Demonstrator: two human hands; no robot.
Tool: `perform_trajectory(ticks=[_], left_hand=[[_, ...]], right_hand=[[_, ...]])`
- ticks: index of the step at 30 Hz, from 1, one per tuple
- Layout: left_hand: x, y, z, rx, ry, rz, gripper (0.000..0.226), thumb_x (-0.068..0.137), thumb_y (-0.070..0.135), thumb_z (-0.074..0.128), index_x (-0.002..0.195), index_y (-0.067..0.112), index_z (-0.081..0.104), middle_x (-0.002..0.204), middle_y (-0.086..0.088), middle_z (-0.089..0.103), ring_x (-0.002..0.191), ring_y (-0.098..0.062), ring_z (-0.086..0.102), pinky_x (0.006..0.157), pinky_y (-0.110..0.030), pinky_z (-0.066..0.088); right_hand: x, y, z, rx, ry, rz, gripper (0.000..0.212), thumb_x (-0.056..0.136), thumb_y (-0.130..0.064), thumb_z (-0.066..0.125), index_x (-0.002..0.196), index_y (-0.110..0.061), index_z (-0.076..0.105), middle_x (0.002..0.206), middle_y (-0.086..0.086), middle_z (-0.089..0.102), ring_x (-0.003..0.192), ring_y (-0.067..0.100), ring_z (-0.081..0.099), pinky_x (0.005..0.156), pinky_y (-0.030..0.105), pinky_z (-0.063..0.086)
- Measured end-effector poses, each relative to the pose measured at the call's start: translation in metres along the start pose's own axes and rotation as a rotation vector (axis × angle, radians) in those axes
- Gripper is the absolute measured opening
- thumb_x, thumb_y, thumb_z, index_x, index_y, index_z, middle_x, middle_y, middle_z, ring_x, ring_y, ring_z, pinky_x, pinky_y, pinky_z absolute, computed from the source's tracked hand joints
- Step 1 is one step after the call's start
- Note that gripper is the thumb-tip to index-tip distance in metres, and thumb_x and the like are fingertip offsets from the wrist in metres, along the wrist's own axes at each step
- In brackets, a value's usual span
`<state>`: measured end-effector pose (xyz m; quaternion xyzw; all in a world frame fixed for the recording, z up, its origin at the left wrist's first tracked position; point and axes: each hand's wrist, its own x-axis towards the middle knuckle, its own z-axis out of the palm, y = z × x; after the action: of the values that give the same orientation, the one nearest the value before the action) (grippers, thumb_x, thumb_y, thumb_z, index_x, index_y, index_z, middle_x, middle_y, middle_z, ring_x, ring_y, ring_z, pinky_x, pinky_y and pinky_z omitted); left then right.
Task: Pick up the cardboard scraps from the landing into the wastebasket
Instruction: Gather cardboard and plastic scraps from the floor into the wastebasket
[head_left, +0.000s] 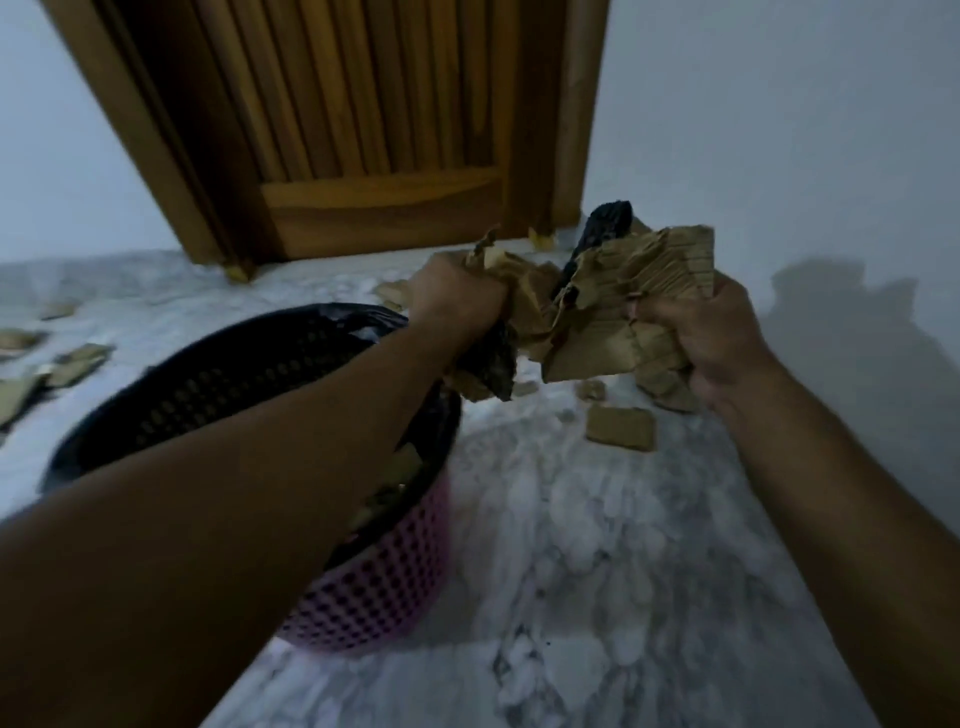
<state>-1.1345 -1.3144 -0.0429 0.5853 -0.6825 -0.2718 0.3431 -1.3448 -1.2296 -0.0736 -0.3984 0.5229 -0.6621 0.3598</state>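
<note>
My left hand and my right hand each grip a side of a crumpled bundle of brown cardboard scraps, held in the air just right of the wastebasket's far rim. Dark scraps are mixed into the bundle. The pink perforated wastebasket stands on the marble floor under my left forearm, lined with a black bag and holding some cardboard. Loose cardboard scraps lie on the floor below the bundle and at the far left.
A wooden door in its frame stands straight ahead, with small scraps at its foot. White walls close the landing on the left and right. Marble floor stretches in front of me.
</note>
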Motion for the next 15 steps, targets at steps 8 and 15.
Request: perform_trajectory(ticks=[8, 15], left_hand=[[-0.022, -0.078, -0.170, 0.034, 0.182, -0.121, 0.014, 0.093, 0.030, 0.060, 0.102, 0.023, 0.069, 0.091, 0.005, 0.068, 0.078, -0.011, 0.062, 0.066, -0.023, 0.047], [-0.051, -0.148, -0.172, 0.595, -0.744, -0.149, 0.074, 0.086, 0.047, 0.069, 0.147, 0.018, 0.041, 0.145, -0.003, 0.047, 0.131, -0.025, 0.049, 0.099, -0.030, 0.038]], right_hand=[[-0.019, -0.025, 0.168, -0.028, -0.350, 0.039, 0.036, 0.071, -0.001, 0.085, 0.103, -0.013, 0.073, 0.096, 0.005, 0.078, 0.086, 0.025, 0.075, 0.074, 0.043, 0.062], [-0.041, 0.001, 0.206, -0.944, -1.027, 0.106, 0.089, 0.078, -0.056, 0.078, 0.151, -0.030, 0.034, 0.158, -0.004, 0.034, 0.144, 0.022, 0.036, 0.115, 0.048, 0.038]])
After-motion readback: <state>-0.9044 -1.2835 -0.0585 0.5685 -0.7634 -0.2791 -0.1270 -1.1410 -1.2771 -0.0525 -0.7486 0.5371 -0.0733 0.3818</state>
